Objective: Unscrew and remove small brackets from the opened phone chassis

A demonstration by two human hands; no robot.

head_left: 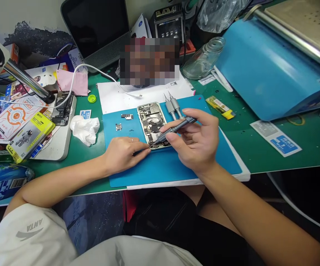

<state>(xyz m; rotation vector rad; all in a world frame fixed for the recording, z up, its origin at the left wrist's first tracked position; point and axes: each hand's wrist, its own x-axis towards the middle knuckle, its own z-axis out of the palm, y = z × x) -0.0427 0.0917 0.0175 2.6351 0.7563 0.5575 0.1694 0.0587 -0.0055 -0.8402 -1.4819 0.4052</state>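
Note:
An opened phone (151, 122) lies on a blue work mat (160, 166), its inner parts showing. My right hand (197, 142) is closed round a grey screwdriver (176, 127), whose tip points down at the phone's near end. My left hand (123, 153) rests on the mat at the phone's lower left corner, fingertips pinched together at that corner beside the tip. Whether they hold anything is too small to see. Two more grey screwdrivers (172, 105) lie just right of the phone. Two small loose parts (126, 116) sit on the mat to its left.
A crumpled white tissue (85, 129) and a second opened device (63, 107) lie left of the mat. A yellow box (29, 136) is at far left. A glass jar (204, 59), a blue machine (271, 70) and a yellow packet (220, 107) stand to the right on the green table mat (259, 147).

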